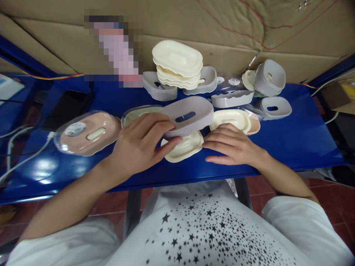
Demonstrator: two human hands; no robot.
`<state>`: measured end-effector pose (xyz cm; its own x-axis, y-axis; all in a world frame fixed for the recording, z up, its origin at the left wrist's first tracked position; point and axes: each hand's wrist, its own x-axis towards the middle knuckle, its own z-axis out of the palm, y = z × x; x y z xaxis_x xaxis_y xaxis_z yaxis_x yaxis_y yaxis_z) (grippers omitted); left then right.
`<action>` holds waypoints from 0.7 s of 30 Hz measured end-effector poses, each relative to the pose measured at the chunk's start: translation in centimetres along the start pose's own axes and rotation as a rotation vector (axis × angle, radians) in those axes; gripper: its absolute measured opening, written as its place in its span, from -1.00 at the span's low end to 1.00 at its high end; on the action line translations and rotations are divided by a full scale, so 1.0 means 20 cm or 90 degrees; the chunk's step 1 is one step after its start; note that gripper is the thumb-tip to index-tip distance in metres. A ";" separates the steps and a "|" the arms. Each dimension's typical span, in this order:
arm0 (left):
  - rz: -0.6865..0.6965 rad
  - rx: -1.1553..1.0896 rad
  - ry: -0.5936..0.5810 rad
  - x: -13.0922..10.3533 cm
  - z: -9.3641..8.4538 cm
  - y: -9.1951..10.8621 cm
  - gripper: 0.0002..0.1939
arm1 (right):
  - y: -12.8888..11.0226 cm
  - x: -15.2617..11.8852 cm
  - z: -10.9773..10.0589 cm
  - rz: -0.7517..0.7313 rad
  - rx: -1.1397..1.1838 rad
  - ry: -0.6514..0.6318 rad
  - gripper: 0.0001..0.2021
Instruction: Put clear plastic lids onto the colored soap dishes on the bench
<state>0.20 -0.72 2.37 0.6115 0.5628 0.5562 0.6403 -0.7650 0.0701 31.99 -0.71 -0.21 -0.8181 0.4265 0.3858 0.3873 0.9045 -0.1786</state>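
My left hand [141, 142] is closed on the near left end of a grey oval plastic dish [201, 111] with a long slot in its bottom. Thumb and fingers pinch its wall, and the dish is held tilted above the table. Beneath it lies a cream oval tray [184, 149], partly covered by the dish. My right hand [230, 144] holds nothing; its fingers stretch toward the right end of that tray, and I cannot tell if they touch. Just behind the right fingers sits another cream tray [230, 120] over a peach piece [254, 123].
A clear-covered peach dish [102, 138] and a black phone-like slab [66, 111] lie left on the blue table [302, 136]. Stacked cream trays [177, 55] rest on grey dishes at the back. More grey dishes [276, 107] stand right. Cardboard [222, 22] lines the back.
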 end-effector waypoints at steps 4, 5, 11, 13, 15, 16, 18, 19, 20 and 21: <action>0.145 0.036 -0.158 0.00 0.00 0.03 -0.85 | 0.03 -0.03 -0.06 0.082 -0.039 0.048 -0.74; 0.175 0.036 -0.194 0.00 0.00 0.03 -0.84 | 0.04 -0.03 -0.06 0.087 -0.054 0.043 -0.70; 0.165 0.011 -0.339 -0.04 0.00 0.05 -0.64 | 0.04 0.02 0.05 0.022 -0.050 -0.074 -0.46; 0.132 -0.001 -0.373 -0.06 0.00 0.04 -0.53 | 0.03 0.03 0.09 0.009 -0.033 -0.112 -0.50; 0.111 -0.007 -0.392 -0.07 0.00 0.04 -0.45 | 0.02 0.03 0.12 -0.010 -0.026 -0.125 -0.57; 0.109 -0.004 -0.396 -0.07 0.00 0.04 -0.43 | 0.02 0.03 0.13 -0.022 -0.026 -0.125 -0.58; 0.118 0.018 -0.395 -0.07 0.00 0.05 -0.42 | 0.01 0.03 0.14 -0.044 -0.026 -0.119 -0.55; 0.125 0.038 -0.393 -0.07 0.00 0.05 -0.44 | 0.00 0.03 0.15 -0.053 -0.023 -0.113 -0.54; 0.130 0.063 -0.390 -0.06 0.00 0.05 -0.47 | 0.00 0.03 0.15 -0.057 -0.019 -0.105 -0.52; 0.132 0.088 -0.385 -0.06 0.00 0.06 -0.48 | 0.00 0.03 0.15 -0.057 -0.014 -0.099 -0.50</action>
<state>0.20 -2.23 1.83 0.8562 0.5163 -0.0197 0.5108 -0.8515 -0.1186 30.22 -0.38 -2.71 -0.9047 0.3413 0.2550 0.3178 0.9393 -0.1294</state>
